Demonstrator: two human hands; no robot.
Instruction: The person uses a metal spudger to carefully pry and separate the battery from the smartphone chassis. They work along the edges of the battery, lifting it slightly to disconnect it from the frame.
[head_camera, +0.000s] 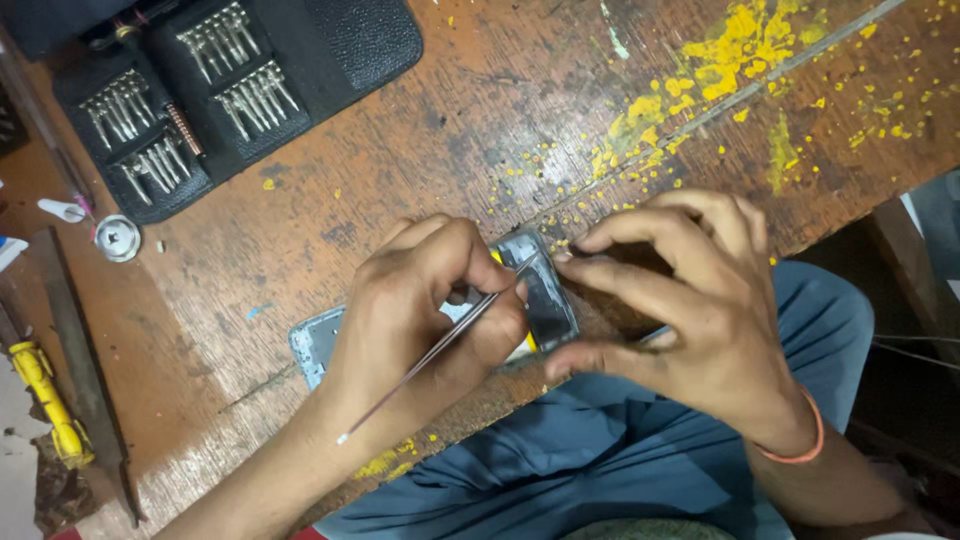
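An opened phone body (318, 345) with a grey frame lies near the front edge of a worn wooden table (420, 150). My left hand (420, 300) rests over it and grips thin metal tweezers (430, 355), whose tips point toward the phone's dark upper end (548, 300). My right hand (690, 300) pinches that upper end from the right, fingers curled around its edges. Most of the phone's middle is hidden under my left hand.
A black case of screwdriver bits (200, 90) lies open at the back left. A small round metal part (118, 237) sits left of it, and a yellow tool (50, 400) lies at the far left. Yellow paint splashes (720, 60) mark the table's right part.
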